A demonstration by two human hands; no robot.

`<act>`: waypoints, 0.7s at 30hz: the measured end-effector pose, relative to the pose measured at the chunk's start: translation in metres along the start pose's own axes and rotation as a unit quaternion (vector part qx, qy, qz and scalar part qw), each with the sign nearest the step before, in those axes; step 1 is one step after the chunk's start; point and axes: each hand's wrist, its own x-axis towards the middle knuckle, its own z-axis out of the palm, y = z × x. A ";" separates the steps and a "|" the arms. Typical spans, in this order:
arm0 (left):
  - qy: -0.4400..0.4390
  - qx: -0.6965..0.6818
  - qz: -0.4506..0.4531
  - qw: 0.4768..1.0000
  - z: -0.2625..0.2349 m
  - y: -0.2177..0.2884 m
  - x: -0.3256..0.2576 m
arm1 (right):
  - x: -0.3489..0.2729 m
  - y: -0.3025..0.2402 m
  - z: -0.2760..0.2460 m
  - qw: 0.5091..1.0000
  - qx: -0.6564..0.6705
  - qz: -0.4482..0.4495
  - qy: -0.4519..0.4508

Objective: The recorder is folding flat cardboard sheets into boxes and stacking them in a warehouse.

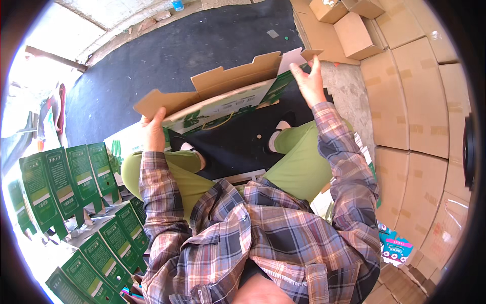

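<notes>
A wide, flattish cardboard carton (pixel 238 101) with a green and white printed face is held up in front of my knees. Its brown inner flaps (pixel 243 74) stand open along the upper edge. My left hand (pixel 154 133) grips the carton's left end, thumb over the brown flap. At the other end, my right hand (pixel 310 85) pinches the corner by the small end flaps, thumb and forefinger raised. A yellowish cord handle (pixel 217 123) hangs in a curve on the printed side. The undersides of both grips are hidden.
Several green printed cartons (pixel 81 172) stand in rows at my left. Stacked brown boxes (pixel 425 96) line the right side, with an open brown box (pixel 357 38) at the far right. Black matting (pixel 152 71) covers the floor ahead. A blue packet (pixel 395 247) lies at lower right.
</notes>
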 end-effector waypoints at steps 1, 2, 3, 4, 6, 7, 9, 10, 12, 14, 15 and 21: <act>-0.023 0.032 0.003 0.999 0.002 0.003 -0.004 | -0.005 -0.006 0.008 0.999 -0.022 -0.030 -0.007; -0.073 0.057 0.000 0.996 -0.001 0.004 -0.006 | -0.009 -0.010 0.015 0.996 -0.069 -0.057 0.001; -0.073 0.059 0.001 0.996 -0.004 0.005 -0.008 | -0.011 -0.014 0.020 0.988 -0.134 -0.072 0.009; -0.115 0.163 0.025 0.980 -0.002 0.009 -0.010 | -0.014 -0.022 0.023 0.986 -0.155 -0.062 0.012; -0.159 0.228 0.023 0.960 0.005 0.015 -0.018 | -0.014 -0.024 0.025 0.983 -0.177 -0.051 0.015; -0.160 0.228 0.024 0.960 0.005 0.014 -0.020 | -0.011 -0.022 0.027 0.984 -0.172 -0.045 0.014; -0.085 0.214 -0.004 0.973 0.003 0.009 -0.021 | -0.007 -0.014 0.029 0.985 -0.168 -0.040 0.014; -0.060 0.136 0.001 0.989 0.005 0.008 -0.022 | -0.006 -0.014 0.031 0.993 -0.090 -0.075 0.014; -0.021 0.106 0.013 0.994 0.000 0.009 -0.016 | -0.006 -0.015 0.026 0.992 -0.034 -0.123 0.009; 0.029 0.077 0.027 0.996 0.004 0.018 -0.014 | -0.010 -0.021 0.013 0.990 0.082 -0.110 -0.023; 0.031 0.077 0.028 0.996 0.006 0.023 -0.014 | -0.006 -0.012 0.008 0.986 0.109 -0.125 -0.032; 0.142 -0.071 -0.037 0.987 -0.007 0.014 -0.004 | -0.021 -0.018 0.013 0.970 0.199 -0.043 -0.133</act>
